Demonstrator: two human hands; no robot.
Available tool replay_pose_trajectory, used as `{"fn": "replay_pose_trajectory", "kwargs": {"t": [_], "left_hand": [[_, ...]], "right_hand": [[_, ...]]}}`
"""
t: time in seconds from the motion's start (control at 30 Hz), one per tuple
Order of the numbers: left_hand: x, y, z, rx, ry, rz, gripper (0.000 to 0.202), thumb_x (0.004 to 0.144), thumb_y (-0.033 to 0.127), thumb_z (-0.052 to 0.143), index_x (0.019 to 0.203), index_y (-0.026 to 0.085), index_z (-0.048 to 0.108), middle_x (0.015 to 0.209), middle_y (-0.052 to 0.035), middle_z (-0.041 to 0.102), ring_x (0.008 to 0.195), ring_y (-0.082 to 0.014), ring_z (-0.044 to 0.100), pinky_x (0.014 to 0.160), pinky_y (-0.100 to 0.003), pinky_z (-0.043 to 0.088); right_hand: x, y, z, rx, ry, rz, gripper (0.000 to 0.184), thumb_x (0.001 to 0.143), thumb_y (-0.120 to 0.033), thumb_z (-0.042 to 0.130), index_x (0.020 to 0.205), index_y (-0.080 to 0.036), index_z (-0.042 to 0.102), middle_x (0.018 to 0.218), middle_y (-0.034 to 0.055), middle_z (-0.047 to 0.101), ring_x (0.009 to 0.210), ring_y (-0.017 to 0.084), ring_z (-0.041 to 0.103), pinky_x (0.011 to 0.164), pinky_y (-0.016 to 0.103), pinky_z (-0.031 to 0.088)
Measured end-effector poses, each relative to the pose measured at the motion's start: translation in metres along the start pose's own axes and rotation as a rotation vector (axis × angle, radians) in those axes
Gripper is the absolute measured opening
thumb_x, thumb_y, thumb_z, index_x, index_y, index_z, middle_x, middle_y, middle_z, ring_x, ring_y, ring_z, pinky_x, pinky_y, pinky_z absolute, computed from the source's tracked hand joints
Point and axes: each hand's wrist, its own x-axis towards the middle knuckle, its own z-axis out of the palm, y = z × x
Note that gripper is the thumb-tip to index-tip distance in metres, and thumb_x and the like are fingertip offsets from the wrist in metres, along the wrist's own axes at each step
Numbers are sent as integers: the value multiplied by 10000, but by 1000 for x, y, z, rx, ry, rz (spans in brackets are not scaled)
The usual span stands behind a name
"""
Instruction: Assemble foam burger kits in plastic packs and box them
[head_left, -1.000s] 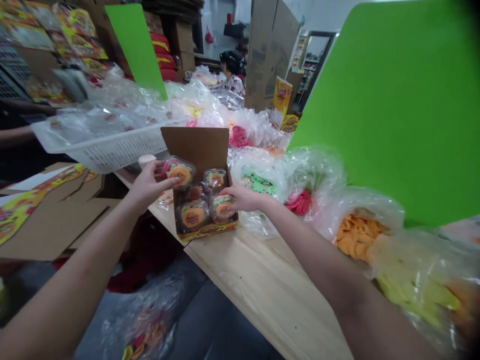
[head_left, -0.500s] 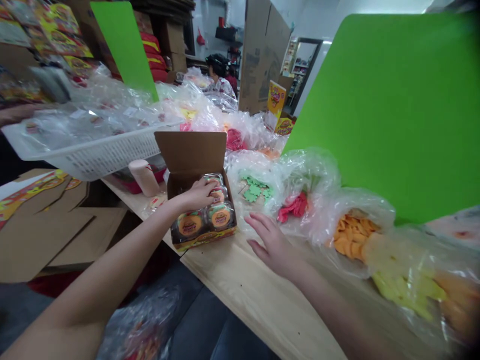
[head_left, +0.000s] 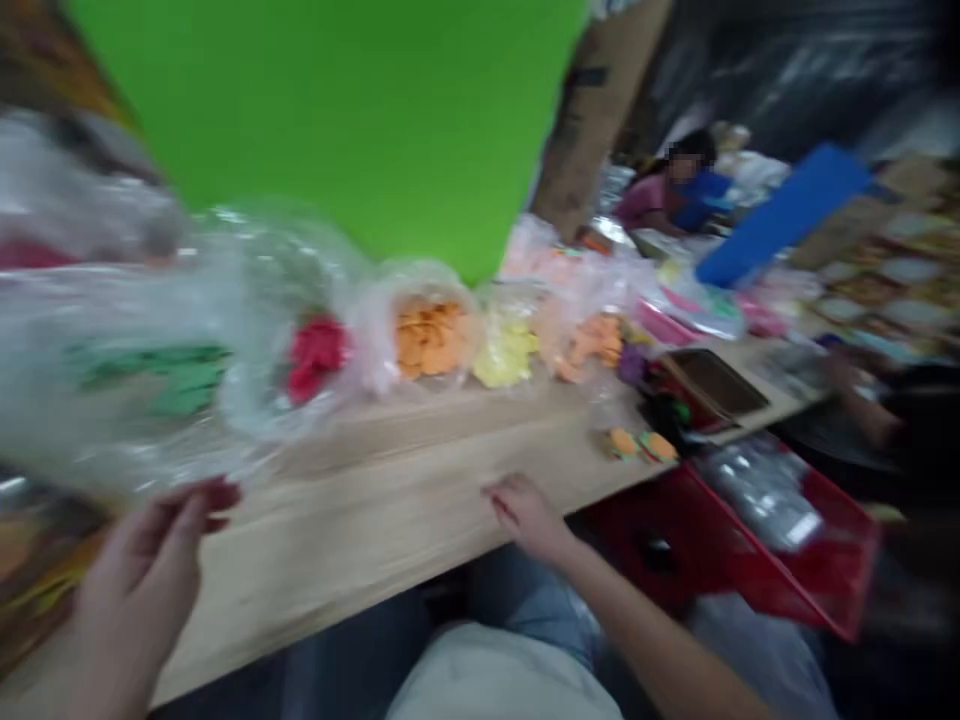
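My left hand (head_left: 154, 565) is blurred at the lower left over the wooden table (head_left: 360, 500). Its thumb and fingers are apart, with nothing visible between them. Just beyond it lie green foam pieces (head_left: 184, 380) in a clear plastic bag. My right hand (head_left: 529, 515) hovers near the table's front edge, fingers loosely bent and apart, no object visible in them. To its right, two small toy burgers (head_left: 622, 443) lie on the table. Bags of red pieces (head_left: 316, 355), orange pieces (head_left: 431, 338) and yellow pieces (head_left: 506, 352) line the back.
A green panel (head_left: 337, 120) stands behind the bags. At the right, a red crate (head_left: 840, 590) holds clear plastic packs below table height. A brown tray (head_left: 716, 382) sits at the table's far end. Beyond a blue board (head_left: 784, 215) sits another person; a co-worker's arm (head_left: 862, 400) shows at the right.
The view has swung right, bringing the toy burgers and red crate into sight. My left hand has left the packs in the open carton. My right hand has moved right along the table.
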Motion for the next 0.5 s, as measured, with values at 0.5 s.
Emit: {"fn": "replay_pose_trajectory", "kwargs": {"t": [0.5], "left_hand": [[-132,58,348,-324,-1097,-746,243,760,315,604,947,170,548,908,-67,658,785,-150,639,742,-275,485]], "right_hand": [[57,283,-155,-487,-187,487,408,737,-305,678,1089,-138,555,1059,98,607,1020,229,548,895,380,398]]}}
